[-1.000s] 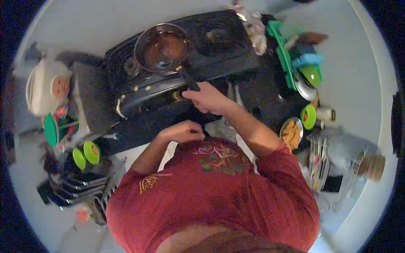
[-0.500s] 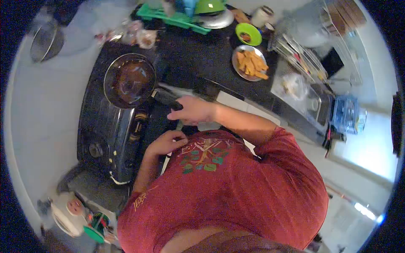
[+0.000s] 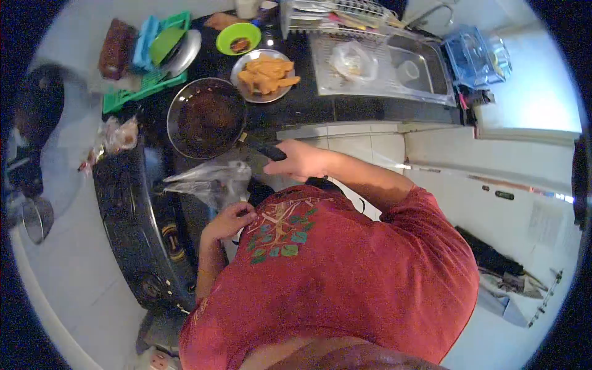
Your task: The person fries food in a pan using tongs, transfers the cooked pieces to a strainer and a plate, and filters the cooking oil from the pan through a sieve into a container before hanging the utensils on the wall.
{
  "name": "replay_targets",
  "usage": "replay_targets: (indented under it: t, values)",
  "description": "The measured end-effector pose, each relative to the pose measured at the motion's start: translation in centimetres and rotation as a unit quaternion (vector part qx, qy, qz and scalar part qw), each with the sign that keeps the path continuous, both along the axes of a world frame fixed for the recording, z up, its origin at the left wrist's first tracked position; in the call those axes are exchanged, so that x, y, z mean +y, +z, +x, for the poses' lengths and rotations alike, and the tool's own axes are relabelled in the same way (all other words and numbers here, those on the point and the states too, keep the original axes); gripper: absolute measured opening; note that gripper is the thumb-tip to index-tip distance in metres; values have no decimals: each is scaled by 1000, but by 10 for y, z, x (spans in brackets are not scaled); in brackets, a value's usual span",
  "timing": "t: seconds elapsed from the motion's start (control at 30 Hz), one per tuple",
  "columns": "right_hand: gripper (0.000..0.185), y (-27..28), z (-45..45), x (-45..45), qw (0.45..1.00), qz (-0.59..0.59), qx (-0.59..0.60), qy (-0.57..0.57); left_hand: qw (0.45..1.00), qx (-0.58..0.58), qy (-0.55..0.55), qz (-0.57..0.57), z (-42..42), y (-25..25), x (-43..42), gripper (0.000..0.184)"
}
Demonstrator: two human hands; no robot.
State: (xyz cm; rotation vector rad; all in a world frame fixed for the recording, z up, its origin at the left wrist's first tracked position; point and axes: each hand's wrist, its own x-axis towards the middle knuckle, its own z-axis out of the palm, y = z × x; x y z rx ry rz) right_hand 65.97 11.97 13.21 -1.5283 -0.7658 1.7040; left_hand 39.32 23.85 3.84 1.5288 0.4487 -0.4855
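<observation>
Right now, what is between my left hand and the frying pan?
In the head view, crumpled clear plastic, probably a bag, shows between your left hand and the frying pan.

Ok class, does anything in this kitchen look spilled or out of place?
Yes: small pale bits lie along the front of the black stove, near a knob. They resemble spilled scraps but are too small to identify.

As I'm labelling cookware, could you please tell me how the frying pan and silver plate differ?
The frying pan is dark, the silver plate shiny. The right hand grips the pan by its handle; the plate rests on the counter. The plate is heaped with golden pieces; the pan shows none. Both are round.
</observation>
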Motion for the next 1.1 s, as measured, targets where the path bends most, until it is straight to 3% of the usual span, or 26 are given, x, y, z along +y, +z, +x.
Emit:
replay_targets:
  t: [0.03, 0.27, 0.33, 0.5, 0.63, 0.83, 0.97, 1.1]
  values:
    - [25, 0, 12, -15, 1000, 5, -9, -19, 999, 16, -12, -44, 13, -1, -5, 21]
    - [24, 11, 97, -126, 992, -13, 9, -127, 992, -7, -123, 16, 109, 10, -54, 15]
    - [24, 4, 118, -156, 988, -21, -17, -149, 992, -12, -123, -22, 135, 3, -72, 21]
    - [24, 1, 175, -232, 974, -43, -11, -221, 984, -26, -176, 16, 209, 8, -115, 22]
    - [27, -32, 218, -295, 959, -31, -6, -282, 976, 14, -216, 31, 261, 8, -148, 21]
    - [29, -37, 275, -362, 934, -37, -13, -356, 974, -20, -227, 19, 308, -22, -188, 22]
    - [28, -34, 307, -395, 913, -66, -27, -403, 965, -9, -258, 53, 339, 14, -205, 21]
    - [27, -54, 326, -419, 882, -62, -22, -467, 970, -1, -243, 26, 341, 13, -203, 20]
